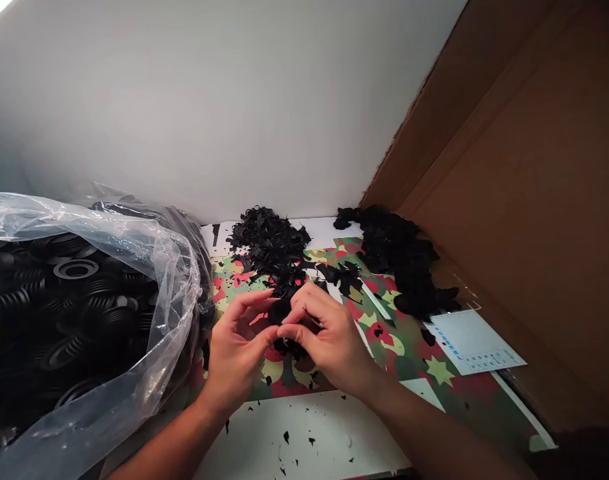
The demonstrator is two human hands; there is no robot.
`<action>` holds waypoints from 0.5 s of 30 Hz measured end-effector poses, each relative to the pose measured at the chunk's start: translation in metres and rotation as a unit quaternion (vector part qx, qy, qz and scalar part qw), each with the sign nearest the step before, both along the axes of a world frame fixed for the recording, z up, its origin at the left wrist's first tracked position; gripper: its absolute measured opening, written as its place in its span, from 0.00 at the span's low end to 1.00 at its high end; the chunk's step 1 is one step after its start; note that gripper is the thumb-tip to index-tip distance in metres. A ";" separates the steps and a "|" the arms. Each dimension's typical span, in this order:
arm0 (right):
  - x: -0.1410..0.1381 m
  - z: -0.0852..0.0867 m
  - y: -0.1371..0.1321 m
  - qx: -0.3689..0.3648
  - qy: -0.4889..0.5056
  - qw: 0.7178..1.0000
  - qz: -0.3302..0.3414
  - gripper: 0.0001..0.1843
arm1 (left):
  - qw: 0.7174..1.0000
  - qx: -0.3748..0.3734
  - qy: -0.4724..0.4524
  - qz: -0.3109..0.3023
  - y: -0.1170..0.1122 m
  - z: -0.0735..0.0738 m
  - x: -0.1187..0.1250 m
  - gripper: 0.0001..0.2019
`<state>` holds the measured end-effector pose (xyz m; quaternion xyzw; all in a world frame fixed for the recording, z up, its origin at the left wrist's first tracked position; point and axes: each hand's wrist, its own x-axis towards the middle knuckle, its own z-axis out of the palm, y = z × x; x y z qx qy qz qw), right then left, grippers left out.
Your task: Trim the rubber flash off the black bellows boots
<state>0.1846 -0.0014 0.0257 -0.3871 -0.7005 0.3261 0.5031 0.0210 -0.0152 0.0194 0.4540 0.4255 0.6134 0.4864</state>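
Note:
My left hand (238, 347) is curled around a small black rubber part (278, 311), thumb and fingers closed on it. From the other side my right hand (329, 333) pinches the part's edge, and both thumb tips meet in front of it. My fingers cover much of the part, so its full shape is hidden. Just beyond my hands lies a heap of thin black rubber scraps (269, 243), with more scraps showing under my fingers.
At left, a clear plastic bag (177, 267) holds many black ribbed rubber rings (104, 320). A pile of black pieces (404, 260) lies along the cardboard wall (524, 200) at right, near a printed white card (477, 341) and a pale knife-like strip (377, 301). Crumbs dot the camouflage-patterned sheet (464, 407).

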 end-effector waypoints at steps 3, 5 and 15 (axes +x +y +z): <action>0.013 -0.003 0.012 0.011 0.003 0.996 -0.092 0.21 | 0.999 -0.002 -0.041 0.023 0.004 0.003 -0.003 0.18; 0.022 -0.007 0.020 -0.026 -0.003 0.993 -0.114 0.26 | 0.997 -0.001 -0.068 0.019 0.007 0.005 -0.005 0.20; -0.002 -0.008 0.006 -0.216 0.112 0.967 0.081 0.17 | 0.999 -0.003 0.040 -0.030 0.000 -0.001 -0.002 0.21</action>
